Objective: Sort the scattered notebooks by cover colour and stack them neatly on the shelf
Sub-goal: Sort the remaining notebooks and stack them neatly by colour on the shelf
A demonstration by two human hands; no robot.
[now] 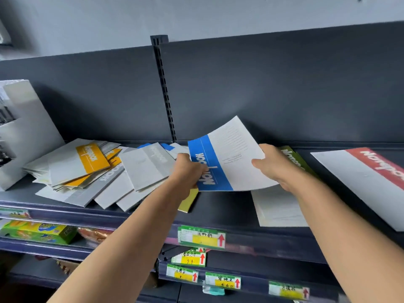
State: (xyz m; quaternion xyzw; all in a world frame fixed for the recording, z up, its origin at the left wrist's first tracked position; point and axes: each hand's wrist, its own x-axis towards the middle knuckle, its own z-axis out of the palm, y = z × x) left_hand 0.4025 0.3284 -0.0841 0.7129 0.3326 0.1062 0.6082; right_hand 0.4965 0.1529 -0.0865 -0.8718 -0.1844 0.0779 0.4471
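Observation:
A blue-banded white notebook is lifted above the dark shelf, tilted up at its far corner. My left hand grips its blue left edge. My right hand holds its right edge. Under my left wrist lies a yellow-green notebook. To the left spreads a loose heap with an orange notebook and grey notebooks. A green notebook lies behind my right hand on a white stack. A red notebook lies at far right.
A white display stand leans at the shelf's left end. A slotted upright divides the dark back panel. Price tags line the shelf edges. A green box sits on the shelf below.

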